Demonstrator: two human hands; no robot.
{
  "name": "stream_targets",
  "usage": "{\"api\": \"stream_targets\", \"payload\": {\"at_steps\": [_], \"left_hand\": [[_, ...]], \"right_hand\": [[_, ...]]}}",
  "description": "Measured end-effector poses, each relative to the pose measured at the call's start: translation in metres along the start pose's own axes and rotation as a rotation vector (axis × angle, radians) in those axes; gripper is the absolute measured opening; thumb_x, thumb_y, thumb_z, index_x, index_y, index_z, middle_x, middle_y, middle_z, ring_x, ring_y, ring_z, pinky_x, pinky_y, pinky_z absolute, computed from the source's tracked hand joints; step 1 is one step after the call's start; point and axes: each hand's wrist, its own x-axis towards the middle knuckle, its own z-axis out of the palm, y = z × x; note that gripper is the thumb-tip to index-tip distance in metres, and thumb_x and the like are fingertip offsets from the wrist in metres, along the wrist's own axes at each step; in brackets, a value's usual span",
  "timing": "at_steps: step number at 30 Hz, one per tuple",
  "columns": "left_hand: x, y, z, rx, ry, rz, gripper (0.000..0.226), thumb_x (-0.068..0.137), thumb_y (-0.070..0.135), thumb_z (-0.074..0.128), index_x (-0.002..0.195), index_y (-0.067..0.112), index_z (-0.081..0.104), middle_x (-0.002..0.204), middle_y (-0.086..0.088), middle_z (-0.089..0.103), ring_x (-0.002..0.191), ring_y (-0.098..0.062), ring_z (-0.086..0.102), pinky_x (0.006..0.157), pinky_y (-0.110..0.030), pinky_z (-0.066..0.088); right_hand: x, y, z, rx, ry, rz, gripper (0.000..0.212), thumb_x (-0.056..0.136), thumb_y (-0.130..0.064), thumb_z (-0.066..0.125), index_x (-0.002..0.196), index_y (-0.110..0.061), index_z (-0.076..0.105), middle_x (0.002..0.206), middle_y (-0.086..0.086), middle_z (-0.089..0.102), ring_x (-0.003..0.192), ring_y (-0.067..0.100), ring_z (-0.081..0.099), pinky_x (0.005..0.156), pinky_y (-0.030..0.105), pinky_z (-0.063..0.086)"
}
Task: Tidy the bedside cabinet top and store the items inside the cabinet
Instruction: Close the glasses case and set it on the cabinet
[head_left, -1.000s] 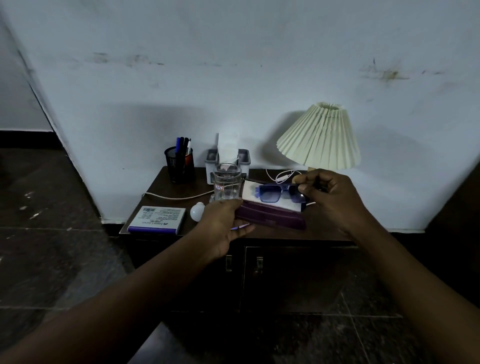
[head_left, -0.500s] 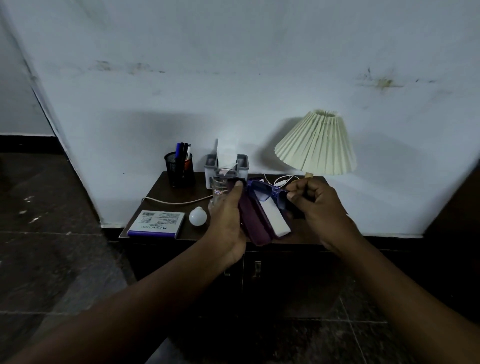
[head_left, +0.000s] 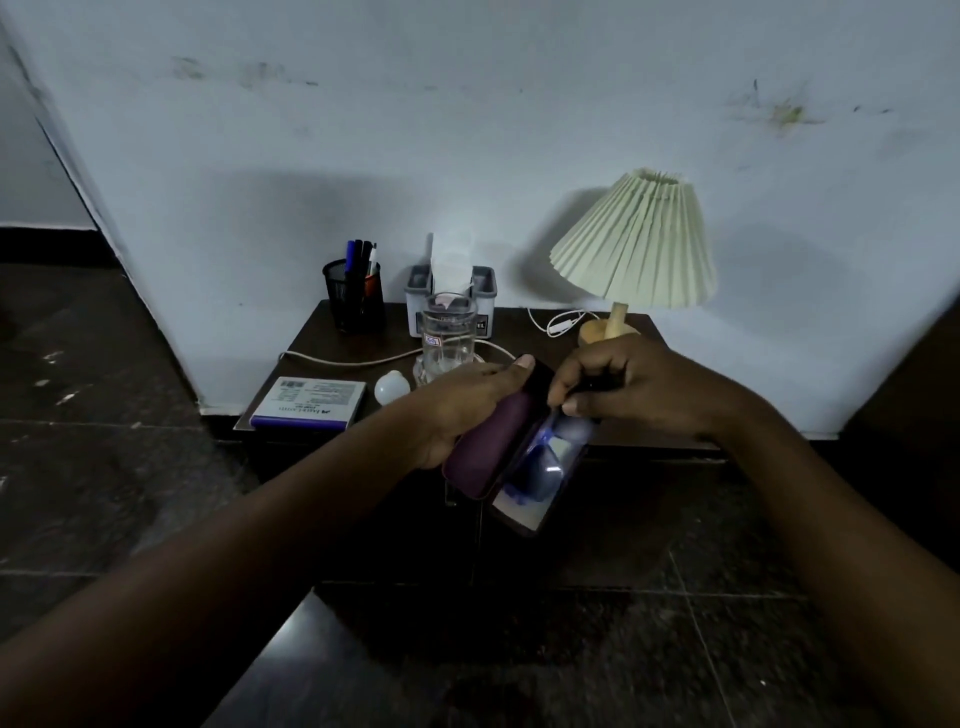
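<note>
Gripping the open purple case (head_left: 488, 441) at frame centre, the left hand (head_left: 462, 400) holds it tilted before the cabinet (head_left: 317, 343) front. The right hand (head_left: 634, 389) pinches the upper end of the blue sunglasses (head_left: 545, 452) lying inside it.

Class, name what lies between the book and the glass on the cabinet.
In the head view, a white bulb lies between the book and the glass, on the cabinet top.
</note>
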Motion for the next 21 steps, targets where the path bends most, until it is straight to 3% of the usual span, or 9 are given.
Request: {"api": "stream_targets", "payload": {"at_steps": [3,7,10,14,17,19,21], "left_hand": [[-0.001,0.0,0.002,0.029,0.001,0.012,0.045,0.096,0.052,0.059,0.099,0.008,0.069,0.088,-0.015,0.071,0.069,-0.023,0.066,0.067,-0.032,0.055],[-0.002,0.0,-0.002,0.003,0.014,0.009,0.047,0.097,0.052,0.058,0.102,0.007,0.069,0.098,-0.02,0.072,0.082,-0.03,0.067,0.079,-0.039,0.057],[-0.002,0.002,-0.004,-0.031,0.018,0.011,0.048,0.096,0.052,0.059,0.106,0.006,0.069,0.104,-0.023,0.072,0.086,-0.032,0.067,0.087,-0.046,0.056],[0.0,0.003,-0.007,-0.018,0.014,0.005,0.05,0.096,0.053,0.059,0.107,0.005,0.069,0.099,-0.02,0.073,0.076,-0.027,0.069,0.073,-0.038,0.059],[0.0,0.011,-0.01,0.036,-0.004,0.002,0.049,0.095,0.056,0.059,0.102,0.009,0.07,0.095,-0.018,0.074,0.071,-0.023,0.069,0.069,-0.034,0.059],[0.003,0.018,-0.011,0.043,-0.025,0.003,0.057,0.094,0.058,0.059,0.111,0.005,0.069,0.105,-0.022,0.074,0.08,-0.026,0.069,0.073,-0.037,0.059],[0.005,0.028,-0.012,-0.042,-0.068,-0.018,0.064,0.092,0.06,0.061,0.12,0.003,0.067,0.113,-0.022,0.073,0.087,-0.028,0.069,0.078,-0.04,0.059]], "right_hand": [[0.003,0.002,0.005,0.014,0.018,0.03,0.017,0.089,0.004,0.073,0.103,-0.005,0.074,0.098,0.001,0.076,0.094,0.009,0.07,0.087,0.019,0.054],[0.004,0.005,0.007,-0.07,0.072,0.036,0.017,0.085,-0.003,0.08,0.099,-0.01,0.075,0.088,-0.015,0.074,0.086,-0.003,0.066,0.079,0.01,0.049],[0.006,0.002,0.012,-0.149,0.138,-0.006,0.02,0.082,-0.006,0.083,0.099,-0.012,0.076,0.092,-0.012,0.072,0.091,-0.003,0.065,0.08,0.008,0.047],[0.009,0.008,0.011,-0.223,0.234,-0.026,0.032,0.076,-0.017,0.09,0.103,-0.025,0.074,0.101,-0.004,0.064,0.098,0.005,0.061,0.086,0.02,0.049],[0.009,0.009,0.013,0.089,0.233,0.214,0.052,0.081,-0.014,0.085,0.127,-0.026,0.064,0.115,0.005,0.065,0.106,0.015,0.066,0.085,0.029,0.056],[0.008,0.014,0.018,0.386,0.179,0.336,0.045,0.09,-0.011,0.076,0.131,-0.02,0.062,0.117,0.009,0.071,0.102,0.023,0.072,0.074,0.035,0.061],[0.011,0.017,0.021,0.609,0.205,0.395,0.03,0.093,-0.011,0.071,0.123,-0.012,0.066,0.107,0.011,0.074,0.085,0.024,0.072,0.063,0.035,0.06]]}}
